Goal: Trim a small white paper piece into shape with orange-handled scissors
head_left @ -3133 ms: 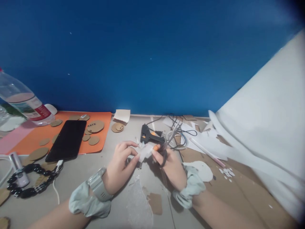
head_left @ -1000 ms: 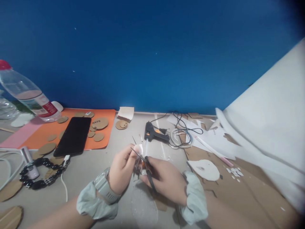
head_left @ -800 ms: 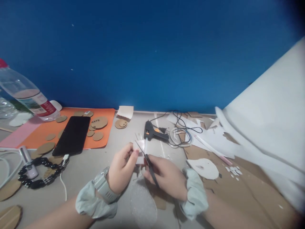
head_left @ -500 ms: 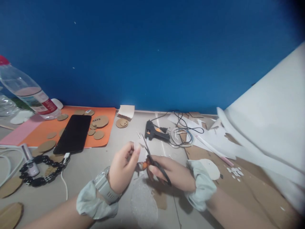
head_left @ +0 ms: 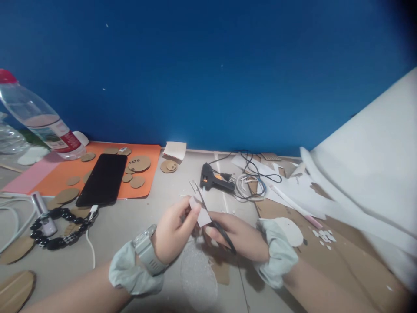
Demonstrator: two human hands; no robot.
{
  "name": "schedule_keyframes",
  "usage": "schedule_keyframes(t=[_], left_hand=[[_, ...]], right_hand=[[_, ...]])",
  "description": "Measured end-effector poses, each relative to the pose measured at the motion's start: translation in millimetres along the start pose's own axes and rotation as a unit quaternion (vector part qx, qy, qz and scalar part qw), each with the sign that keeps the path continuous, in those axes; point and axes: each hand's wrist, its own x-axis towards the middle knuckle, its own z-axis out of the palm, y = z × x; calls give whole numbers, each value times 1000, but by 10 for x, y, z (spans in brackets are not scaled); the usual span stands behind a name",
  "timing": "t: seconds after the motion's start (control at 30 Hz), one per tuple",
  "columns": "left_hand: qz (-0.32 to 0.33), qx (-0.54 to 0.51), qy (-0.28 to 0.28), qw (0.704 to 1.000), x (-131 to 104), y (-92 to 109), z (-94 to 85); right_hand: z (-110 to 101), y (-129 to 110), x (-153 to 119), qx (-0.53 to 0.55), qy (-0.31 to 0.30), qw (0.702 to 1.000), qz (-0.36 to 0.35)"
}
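Note:
My left hand point(head_left: 176, 228) pinches a small piece of white paper point(head_left: 203, 216) between thumb and fingers, just above the table. Black-handled scissors point(head_left: 224, 237) are gripped in my right hand point(head_left: 239, 237), their blades pointing up and away beside the paper. The paper lies against the blades; whether they are biting into it I cannot tell. Beneath my hands lies a translucent, whitish rounded sheet point(head_left: 199, 278), with a brown cardboard piece point(head_left: 221, 270) beside it. A black hot glue gun point(head_left: 216, 179) rests on the table just beyond the scissors.
On the left, a black phone point(head_left: 103, 179) and several cardboard discs point(head_left: 139, 163) lie on orange paper point(head_left: 153, 163). A bottle point(head_left: 42, 117), a beaded strap point(head_left: 57, 243) and a charging cable point(head_left: 89, 245) are nearby. To the right are tangled cords point(head_left: 250, 187), white scraps point(head_left: 325, 236) and cardboard point(head_left: 312, 269).
The white paper in my left hand has turned, so more of its face shows beside the scissors. My left hand has shifted slightly right. The whole view has moved a little.

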Motion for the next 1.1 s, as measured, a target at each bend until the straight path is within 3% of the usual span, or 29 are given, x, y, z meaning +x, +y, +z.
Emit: schedule_keyframes(t=[0.43, 0.8, 1.1], left_hand=[[-2, -36, -33, 999, -8, -13, -8], [0, -29, -19, 999, -1, -16, -8], [-7, -52, -18, 998, 1, -4, 3]], right_hand=[[-10, 56, 3, -16, -28, 999, -8], [63, 93, -6, -9, 34, 999, -7], [97, 59, -12, -10, 45, 999, 13]])
